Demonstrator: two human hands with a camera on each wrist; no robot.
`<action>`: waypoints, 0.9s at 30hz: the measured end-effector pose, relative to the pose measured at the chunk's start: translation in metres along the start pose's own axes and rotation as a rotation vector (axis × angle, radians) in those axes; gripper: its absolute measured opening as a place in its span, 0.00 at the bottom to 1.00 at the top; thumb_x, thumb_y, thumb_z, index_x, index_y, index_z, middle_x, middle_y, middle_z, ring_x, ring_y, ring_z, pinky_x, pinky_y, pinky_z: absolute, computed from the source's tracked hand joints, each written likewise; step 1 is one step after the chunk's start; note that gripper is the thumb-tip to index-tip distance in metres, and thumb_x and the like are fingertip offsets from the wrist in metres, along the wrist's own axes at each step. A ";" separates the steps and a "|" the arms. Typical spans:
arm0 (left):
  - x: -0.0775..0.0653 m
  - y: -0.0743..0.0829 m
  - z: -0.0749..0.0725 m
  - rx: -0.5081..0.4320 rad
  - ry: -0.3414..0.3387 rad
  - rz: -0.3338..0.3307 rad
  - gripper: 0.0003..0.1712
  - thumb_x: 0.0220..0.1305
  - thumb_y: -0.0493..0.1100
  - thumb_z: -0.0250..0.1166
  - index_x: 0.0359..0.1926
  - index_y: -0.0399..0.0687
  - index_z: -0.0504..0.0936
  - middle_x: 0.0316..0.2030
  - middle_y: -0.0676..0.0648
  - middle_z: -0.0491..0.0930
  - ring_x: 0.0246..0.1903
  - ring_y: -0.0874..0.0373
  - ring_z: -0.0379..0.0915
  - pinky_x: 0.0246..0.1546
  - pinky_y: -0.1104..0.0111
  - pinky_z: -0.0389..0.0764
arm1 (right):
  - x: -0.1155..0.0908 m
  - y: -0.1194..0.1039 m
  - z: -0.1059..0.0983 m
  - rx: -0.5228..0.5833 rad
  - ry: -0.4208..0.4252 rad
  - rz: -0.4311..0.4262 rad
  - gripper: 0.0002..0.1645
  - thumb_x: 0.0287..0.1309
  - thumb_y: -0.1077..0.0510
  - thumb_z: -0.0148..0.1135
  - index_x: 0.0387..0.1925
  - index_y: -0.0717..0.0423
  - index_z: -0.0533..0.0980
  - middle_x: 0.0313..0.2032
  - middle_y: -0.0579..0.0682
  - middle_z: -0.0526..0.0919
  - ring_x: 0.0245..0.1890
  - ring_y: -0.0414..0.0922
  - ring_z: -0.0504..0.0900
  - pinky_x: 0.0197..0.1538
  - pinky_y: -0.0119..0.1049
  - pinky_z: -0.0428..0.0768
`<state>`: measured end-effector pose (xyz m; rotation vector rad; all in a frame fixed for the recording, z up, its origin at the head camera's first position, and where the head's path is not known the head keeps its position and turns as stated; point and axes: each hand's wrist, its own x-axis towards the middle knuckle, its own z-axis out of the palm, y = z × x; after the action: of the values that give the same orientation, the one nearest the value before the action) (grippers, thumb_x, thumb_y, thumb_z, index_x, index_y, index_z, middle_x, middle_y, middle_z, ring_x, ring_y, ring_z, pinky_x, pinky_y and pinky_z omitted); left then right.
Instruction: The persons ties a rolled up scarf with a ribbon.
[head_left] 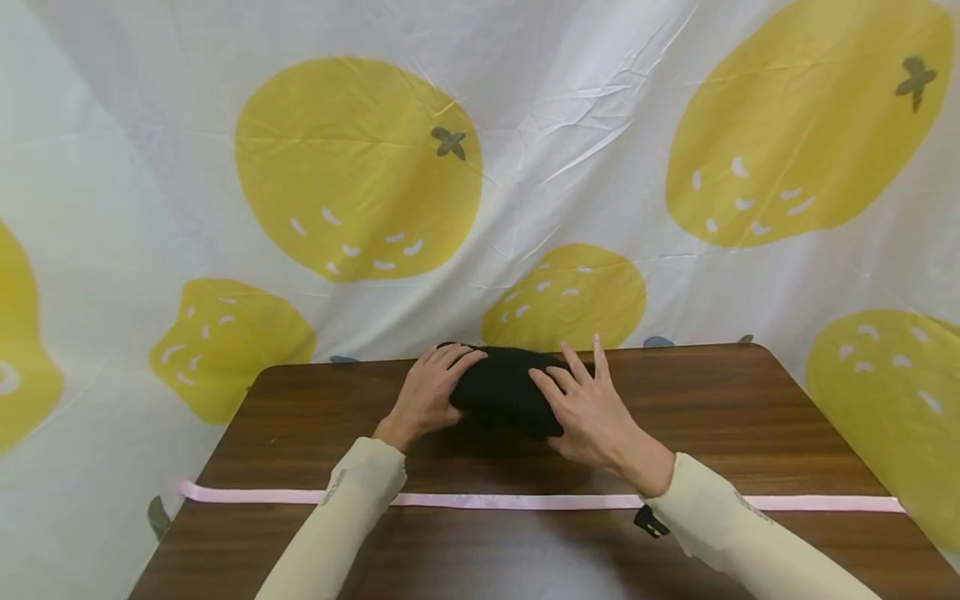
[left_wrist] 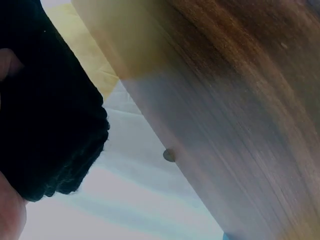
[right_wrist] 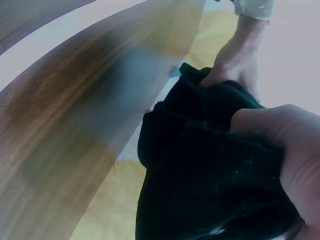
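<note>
A soft black cloth (head_left: 506,387), folded or bunched up, is held between both hands above the far part of the table. My left hand (head_left: 431,387) grips its left end, fingers over the top and thumb low on the near side. At the other end my right hand (head_left: 596,412) holds it between thumb and fingers, with two fingers raised and spread. Up close in the left wrist view, the cloth (left_wrist: 50,110) has a bumpy, thick edge. The right wrist view shows loose folds in the cloth (right_wrist: 210,180); what kind of cloth article it is cannot be told.
The brown wood-grain table (head_left: 712,417) ends just behind the hands. A pale pink strip (head_left: 517,502) runs across it from side to side, under both forearms. Behind the table hangs a white curtain (head_left: 562,125) printed with yellow fruit. A small black object (head_left: 651,522) shows by the right sleeve.
</note>
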<state>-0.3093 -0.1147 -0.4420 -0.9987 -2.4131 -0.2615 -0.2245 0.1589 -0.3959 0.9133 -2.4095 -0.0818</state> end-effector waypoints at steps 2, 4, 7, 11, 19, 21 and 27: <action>-0.001 0.000 0.000 -0.020 0.010 0.003 0.51 0.38 0.46 0.80 0.67 0.57 0.70 0.60 0.49 0.74 0.63 0.49 0.68 0.64 0.49 0.69 | 0.000 -0.001 -0.004 0.013 0.002 -0.001 0.61 0.23 0.39 0.85 0.63 0.57 0.70 0.50 0.57 0.81 0.66 0.66 0.67 0.65 0.76 0.46; -0.002 -0.001 -0.001 -0.039 0.019 0.007 0.50 0.37 0.45 0.80 0.67 0.57 0.70 0.60 0.49 0.75 0.63 0.50 0.69 0.64 0.49 0.69 | -0.001 -0.001 -0.008 0.036 0.012 0.002 0.60 0.23 0.40 0.85 0.63 0.56 0.71 0.51 0.56 0.81 0.67 0.65 0.67 0.64 0.78 0.44; -0.003 -0.001 -0.002 -0.069 0.032 0.013 0.50 0.36 0.43 0.79 0.66 0.57 0.70 0.59 0.50 0.75 0.62 0.50 0.69 0.64 0.48 0.69 | -0.001 -0.001 -0.011 0.092 0.028 0.005 0.59 0.24 0.42 0.85 0.63 0.55 0.71 0.52 0.54 0.81 0.66 0.64 0.68 0.65 0.77 0.46; -0.003 -0.002 -0.002 -0.095 0.047 0.027 0.50 0.36 0.42 0.79 0.66 0.57 0.71 0.59 0.50 0.75 0.62 0.50 0.69 0.63 0.47 0.69 | -0.003 -0.003 -0.013 0.164 0.032 0.002 0.58 0.26 0.44 0.84 0.63 0.56 0.70 0.53 0.54 0.80 0.62 0.62 0.74 0.65 0.70 0.59; -0.004 0.000 0.000 -0.129 0.059 0.047 0.53 0.34 0.41 0.80 0.67 0.57 0.70 0.61 0.50 0.73 0.62 0.50 0.69 0.63 0.46 0.69 | -0.009 -0.013 -0.022 0.151 0.047 -0.035 0.58 0.29 0.43 0.84 0.66 0.51 0.70 0.56 0.55 0.78 0.54 0.55 0.78 0.51 0.55 0.77; -0.004 0.001 0.000 -0.134 0.049 0.044 0.55 0.33 0.41 0.80 0.68 0.58 0.69 0.62 0.50 0.73 0.63 0.51 0.68 0.64 0.46 0.68 | -0.010 -0.017 -0.025 0.131 0.041 -0.037 0.57 0.30 0.42 0.83 0.67 0.49 0.69 0.56 0.56 0.78 0.53 0.56 0.79 0.48 0.56 0.78; -0.003 0.005 -0.002 -0.139 0.038 0.061 0.58 0.32 0.40 0.81 0.70 0.59 0.67 0.64 0.49 0.72 0.65 0.51 0.67 0.64 0.44 0.68 | -0.014 -0.032 -0.036 0.076 -0.011 -0.024 0.57 0.33 0.40 0.82 0.68 0.44 0.68 0.57 0.58 0.75 0.51 0.57 0.78 0.45 0.56 0.78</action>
<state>-0.3033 -0.1133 -0.4421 -1.1159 -2.3523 -0.4268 -0.1787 0.1481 -0.3804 0.9785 -2.4263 -0.0040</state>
